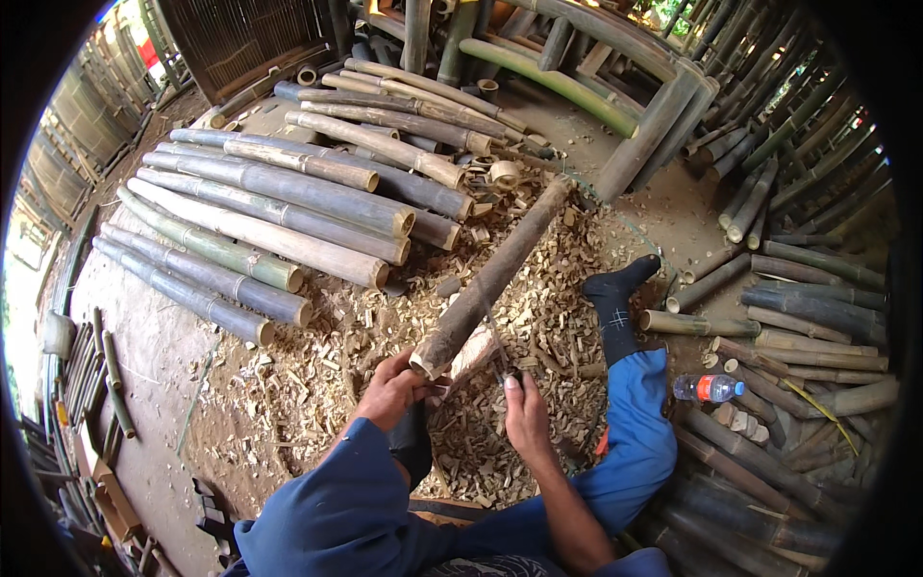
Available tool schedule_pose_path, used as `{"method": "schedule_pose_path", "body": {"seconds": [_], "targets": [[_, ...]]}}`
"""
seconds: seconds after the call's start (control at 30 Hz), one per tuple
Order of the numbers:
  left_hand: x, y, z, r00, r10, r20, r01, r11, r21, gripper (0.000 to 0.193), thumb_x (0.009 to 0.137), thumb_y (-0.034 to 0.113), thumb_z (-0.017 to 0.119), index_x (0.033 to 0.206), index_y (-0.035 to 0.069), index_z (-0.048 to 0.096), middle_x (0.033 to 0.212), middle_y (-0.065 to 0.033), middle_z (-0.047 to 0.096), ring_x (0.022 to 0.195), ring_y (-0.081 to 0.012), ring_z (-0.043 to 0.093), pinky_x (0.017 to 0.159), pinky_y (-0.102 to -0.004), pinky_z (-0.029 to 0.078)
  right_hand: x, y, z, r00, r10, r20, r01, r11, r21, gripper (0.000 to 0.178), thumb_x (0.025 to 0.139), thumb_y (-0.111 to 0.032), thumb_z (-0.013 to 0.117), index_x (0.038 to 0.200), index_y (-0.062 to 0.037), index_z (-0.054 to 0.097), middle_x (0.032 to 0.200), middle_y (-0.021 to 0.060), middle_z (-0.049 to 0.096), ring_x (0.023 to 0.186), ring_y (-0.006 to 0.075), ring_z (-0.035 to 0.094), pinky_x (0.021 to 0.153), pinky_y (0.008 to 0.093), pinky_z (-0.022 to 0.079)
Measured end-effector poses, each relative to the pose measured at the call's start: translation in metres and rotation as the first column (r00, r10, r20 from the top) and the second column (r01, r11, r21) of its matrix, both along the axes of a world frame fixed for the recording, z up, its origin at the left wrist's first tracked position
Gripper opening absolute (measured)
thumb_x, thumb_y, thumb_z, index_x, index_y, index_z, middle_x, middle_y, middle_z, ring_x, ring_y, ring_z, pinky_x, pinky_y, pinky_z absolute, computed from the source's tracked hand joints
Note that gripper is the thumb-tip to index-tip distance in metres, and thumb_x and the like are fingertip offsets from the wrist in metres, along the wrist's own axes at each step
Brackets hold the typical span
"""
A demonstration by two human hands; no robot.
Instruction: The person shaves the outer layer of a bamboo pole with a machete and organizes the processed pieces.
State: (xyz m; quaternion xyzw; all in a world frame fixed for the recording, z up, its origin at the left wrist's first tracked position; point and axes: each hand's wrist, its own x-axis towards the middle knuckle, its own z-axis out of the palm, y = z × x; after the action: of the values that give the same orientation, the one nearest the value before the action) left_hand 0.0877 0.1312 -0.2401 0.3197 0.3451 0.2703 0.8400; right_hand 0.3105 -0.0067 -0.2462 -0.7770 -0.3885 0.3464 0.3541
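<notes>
Broadly, a wide bed of pale wood chips [298, 385] covers the ground in front of the person, with a row of cut bamboo poles [260, 231] at the upper left. Over the chips, one brownish bamboo pole [495, 274] slants away from the person, its long axis running from an open near end at the left hand to a far end up and to the right. A pale wooden block [471, 358] shows just below its near part. The left hand [389, 392] is the nearer one, its fingers gripping the pole's near end. The right hand [526, 413] sits to the right of that end, apart from the pole, its fingers closed around a thin blade [494, 332]. The blade points up and left, towards the pole; whether its edge touches cannot be told.
</notes>
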Motion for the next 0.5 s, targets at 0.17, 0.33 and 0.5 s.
{"method": "schedule_pose_path", "body": {"seconds": [0.17, 0.33, 0.5], "targets": [[0.015, -0.001, -0.013, 0.746, 0.113, -0.657, 0.323, 0.801, 0.504, 0.023, 0.104, 0.011, 0.059, 0.118, -0.005, 0.069, 0.092, -0.0126, 0.076, 0.084, -0.0226, 0.074, 0.074, -0.0401, 0.058, -0.023, 0.023, 0.054, 0.911, 0.3, 0.281, -0.318, 0.948, 0.02, 0.045, 0.111, -0.044, 0.049, 0.119, -0.0003, 0.054, 0.088, 0.017, 0.066, 0.063, 0.0292, 0.067, 0.05, 0.0413, 0.055], [0.021, -0.008, -0.019, 0.719, 0.101, -0.688, 0.349, 0.804, 0.482, 0.021, 0.101, 0.011, 0.059, 0.115, -0.001, 0.07, 0.08, -0.0167, 0.073, 0.07, -0.0211, 0.069, 0.064, -0.0362, 0.054, -0.006, 0.029, 0.04, 0.788, 0.295, 0.54, -0.39, 0.918, 0.067, 0.044, 0.107, -0.038, 0.058, 0.127, 0.0008, 0.054, 0.089, 0.0194, 0.068, 0.066, 0.0348, 0.07, 0.051, 0.0436, 0.059], [0.024, -0.01, -0.021, 0.748, 0.167, -0.642, 0.317, 0.761, 0.567, 0.02, 0.104, 0.011, 0.055, 0.109, -0.001, 0.071, 0.071, -0.0068, 0.07, 0.056, -0.014, 0.065, 0.052, -0.0326, 0.051, -0.008, 0.027, 0.027, 0.847, 0.314, 0.429, -0.361, 0.932, 0.03, 0.05, 0.106, -0.045, 0.059, 0.128, 0.0002, 0.054, 0.084, 0.0176, 0.064, 0.059, 0.0274, 0.068, 0.041, 0.0404, 0.054]]}}
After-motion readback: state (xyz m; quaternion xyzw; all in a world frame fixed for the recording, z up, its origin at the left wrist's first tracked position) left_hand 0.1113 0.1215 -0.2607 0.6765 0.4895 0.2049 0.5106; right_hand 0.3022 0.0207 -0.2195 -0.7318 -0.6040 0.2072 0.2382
